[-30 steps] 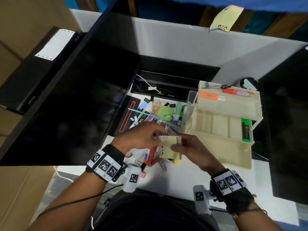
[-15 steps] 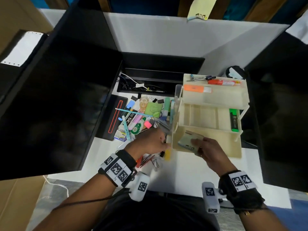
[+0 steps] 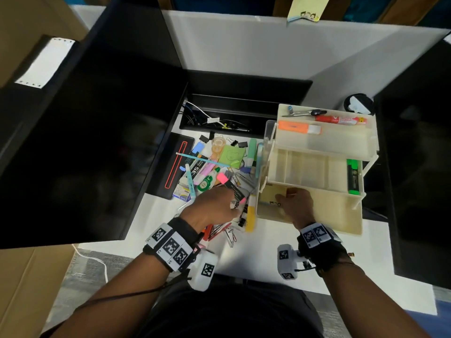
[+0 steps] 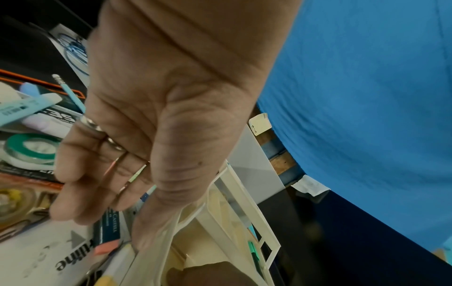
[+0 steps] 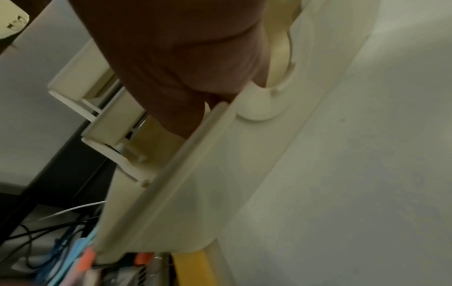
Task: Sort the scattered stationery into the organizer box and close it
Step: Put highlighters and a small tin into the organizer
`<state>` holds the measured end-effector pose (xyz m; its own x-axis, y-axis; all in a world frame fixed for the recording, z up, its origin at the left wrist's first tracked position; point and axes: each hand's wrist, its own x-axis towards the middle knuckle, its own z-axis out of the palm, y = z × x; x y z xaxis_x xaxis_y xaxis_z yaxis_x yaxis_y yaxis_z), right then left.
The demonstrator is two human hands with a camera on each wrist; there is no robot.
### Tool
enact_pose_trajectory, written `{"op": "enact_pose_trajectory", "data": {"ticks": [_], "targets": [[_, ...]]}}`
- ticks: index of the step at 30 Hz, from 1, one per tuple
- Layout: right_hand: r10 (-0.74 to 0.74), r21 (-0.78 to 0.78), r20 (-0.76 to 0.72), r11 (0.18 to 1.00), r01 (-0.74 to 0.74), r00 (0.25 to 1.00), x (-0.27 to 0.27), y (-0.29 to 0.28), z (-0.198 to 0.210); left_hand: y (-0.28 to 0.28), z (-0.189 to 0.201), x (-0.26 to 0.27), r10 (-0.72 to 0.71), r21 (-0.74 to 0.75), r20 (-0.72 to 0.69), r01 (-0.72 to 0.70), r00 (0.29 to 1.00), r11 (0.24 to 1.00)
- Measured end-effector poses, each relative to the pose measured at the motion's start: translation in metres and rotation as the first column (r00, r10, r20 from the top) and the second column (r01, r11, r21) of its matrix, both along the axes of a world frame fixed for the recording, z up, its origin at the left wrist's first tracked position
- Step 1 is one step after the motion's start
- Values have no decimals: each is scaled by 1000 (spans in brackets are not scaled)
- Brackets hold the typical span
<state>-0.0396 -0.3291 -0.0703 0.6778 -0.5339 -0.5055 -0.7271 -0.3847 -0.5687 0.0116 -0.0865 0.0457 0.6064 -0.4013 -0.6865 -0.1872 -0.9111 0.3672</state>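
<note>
The cream organizer box (image 3: 317, 224) stands open at the right with its tiered trays swung back. My right hand (image 3: 284, 198) reaches into the bottom compartment and grips a yellow sticky note pad (image 3: 269, 195) lying there. In the right wrist view the right hand (image 5: 176, 67) dips behind the box wall (image 5: 195, 174) and its fingertips are hidden. My left hand (image 3: 231, 203) hovers over the scattered stationery (image 3: 219, 172), relaxed and holding nothing. The left wrist view shows the left hand (image 4: 97, 203) above a black eraser box (image 4: 110, 230).
The top tray holds an orange highlighter (image 3: 299, 126), a red marker (image 3: 341, 120) and a compass (image 3: 302, 112). A green highlighter (image 3: 353, 176) lies in the middle tray. Black monitors (image 3: 73, 142) flank the desk. A cable tray (image 3: 231, 118) sits behind the pile.
My right hand carried the yellow pad from in front of me to the right and down into the box's bottom compartment. My left hand let go of it and stayed over the pile.
</note>
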Motion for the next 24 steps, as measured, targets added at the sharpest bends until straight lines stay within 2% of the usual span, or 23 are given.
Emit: {"op": "enact_pose_trajectory", "data": {"ticks": [6,11,16,20,24], "targets": [[137,-99,-124,984,-149,983,3,-4,0,11,-4,-1,-2,22,-40,3,999,1000],[263,-159,-161,944,-288,951,2,-6,2,31,-5,3,14,65,-48,-11,999,998],[283,-183,-65,939,-290,957,-1,-5,9,62,-1,4,76,65,-22,-75,997,995],[316,-217,-54,922,-321,947,-3,0,11,83,-8,0,106,146,0,-105,994,984],[305,-185,-84,931,-315,949,-4,-6,10,94,-13,-6,133,153,0,-132,991,979]]}}
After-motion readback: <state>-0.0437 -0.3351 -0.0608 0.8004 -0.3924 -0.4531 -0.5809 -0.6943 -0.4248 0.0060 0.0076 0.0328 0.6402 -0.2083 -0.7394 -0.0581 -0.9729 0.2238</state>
